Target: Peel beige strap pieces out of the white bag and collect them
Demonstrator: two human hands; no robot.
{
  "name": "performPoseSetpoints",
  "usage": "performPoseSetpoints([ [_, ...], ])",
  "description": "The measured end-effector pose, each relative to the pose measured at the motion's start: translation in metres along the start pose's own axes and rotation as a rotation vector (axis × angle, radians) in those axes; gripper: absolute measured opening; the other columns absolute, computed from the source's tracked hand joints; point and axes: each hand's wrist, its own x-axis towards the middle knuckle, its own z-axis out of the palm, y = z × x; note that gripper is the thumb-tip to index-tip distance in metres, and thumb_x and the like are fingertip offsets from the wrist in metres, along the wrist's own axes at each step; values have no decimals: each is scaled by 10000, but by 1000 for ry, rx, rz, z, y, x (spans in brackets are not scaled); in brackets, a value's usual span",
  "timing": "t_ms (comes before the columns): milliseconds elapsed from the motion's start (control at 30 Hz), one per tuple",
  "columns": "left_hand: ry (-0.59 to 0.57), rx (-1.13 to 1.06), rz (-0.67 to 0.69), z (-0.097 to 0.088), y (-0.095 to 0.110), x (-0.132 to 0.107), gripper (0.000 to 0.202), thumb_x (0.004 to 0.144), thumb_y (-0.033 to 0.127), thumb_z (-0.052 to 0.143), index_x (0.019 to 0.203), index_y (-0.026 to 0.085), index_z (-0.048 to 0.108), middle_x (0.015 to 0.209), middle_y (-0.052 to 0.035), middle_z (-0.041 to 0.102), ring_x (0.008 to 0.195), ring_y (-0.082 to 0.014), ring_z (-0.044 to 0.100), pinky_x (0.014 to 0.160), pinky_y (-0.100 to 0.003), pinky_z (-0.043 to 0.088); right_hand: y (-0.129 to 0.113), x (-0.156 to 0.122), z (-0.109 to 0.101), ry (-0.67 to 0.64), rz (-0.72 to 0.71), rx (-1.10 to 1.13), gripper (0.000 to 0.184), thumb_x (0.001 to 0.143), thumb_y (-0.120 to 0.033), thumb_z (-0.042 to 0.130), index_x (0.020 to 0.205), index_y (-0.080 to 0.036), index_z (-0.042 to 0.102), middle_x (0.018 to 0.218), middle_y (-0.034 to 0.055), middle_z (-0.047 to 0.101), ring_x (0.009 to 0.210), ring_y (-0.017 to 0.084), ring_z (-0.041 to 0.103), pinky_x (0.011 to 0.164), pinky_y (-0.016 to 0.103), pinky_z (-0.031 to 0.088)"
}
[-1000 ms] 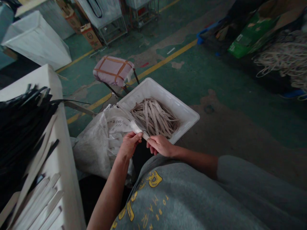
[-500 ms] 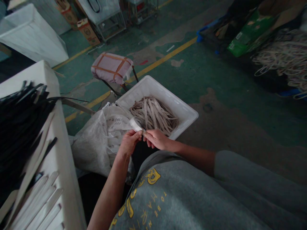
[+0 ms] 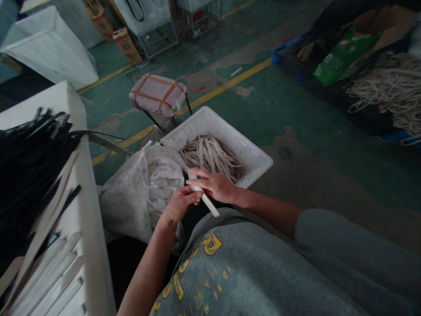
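Note:
In front of my body my left hand pinches a folded white flat strap, whose end sticks out down and to the right. My right hand is just above and beside it, fingers stretched out across the strap's upper part; its thumb is hidden. Beyond both hands is a white plastic bin with a pile of beige flat straps in it. A whitish woven sack with handwriting stands left of the bin.
On the left, a white table bears black straps and several bundled pale straps. A stool with a pink padded seat is behind the bin. Tangled pale cords lie at the far right, by a green bag.
My right hand has loosened from its pinch, and its fingers now stretch over the strap. The strap's end now points down-right below the hands. The view has shifted slightly.

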Motion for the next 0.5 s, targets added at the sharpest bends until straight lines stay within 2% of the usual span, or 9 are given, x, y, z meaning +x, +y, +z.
performPoseSetpoints([
  [67,-60,23,1,-2,-5,-4,380,594,442,915,693,123,733,598,-7,617,544,-78,502,560,-219,405,3,6,2,-58,-64,70,251,961,-236,572,1180,-238,693,1381,91,620,1172,210,646,950,323,524],
  [100,-81,5,-11,-3,-8,-4,431,604,507,896,717,121,740,621,-25,638,552,-90,523,570,-228,422,4,10,1,-20,-41,143,220,970,-254,555,1124,-220,710,1289,98,677,1130,206,667,943,330,530],
  [167,-109,-90,-81,-3,-12,-2,601,629,686,799,827,120,760,742,-80,706,626,-138,609,615,-253,477,2,15,-6,108,106,345,251,998,-307,495,1031,-183,711,1095,104,742,966,193,717,853,325,564],
  [233,-99,-237,-170,1,-13,7,731,698,808,636,930,125,750,913,-135,741,770,-198,685,694,-290,534,-6,17,-21,144,286,538,315,1004,-388,476,947,-164,690,925,82,754,709,155,712,670,276,568],
  [300,-47,-383,-215,9,-11,21,721,826,787,490,974,122,726,981,-153,740,843,-214,708,747,-314,558,-18,11,-40,12,421,668,354,979,-461,515,882,-155,663,817,57,744,512,109,630,511,222,496],
  [367,57,-519,-184,17,-3,37,627,945,666,405,973,116,704,924,-136,741,799,-192,712,751,-305,567,-28,-4,-58,-209,521,759,386,944,-513,557,853,-149,647,774,58,741,432,86,569,438,201,430],
  [433,197,-644,-112,23,9,51,486,998,528,424,978,118,685,864,-104,740,746,-168,709,736,-281,570,-31,-24,-70,-420,630,812,420,920,-549,566,847,-143,642,759,71,745,413,84,553,415,196,405],
  [500,325,-749,-26,24,24,61,346,1003,421,484,980,127,664,845,-84,738,728,-157,709,723,-268,572,-25,-48,-75,-527,739,757,431,890,-561,585,830,-138,640,756,76,747,428,87,561,423,193,408],
])
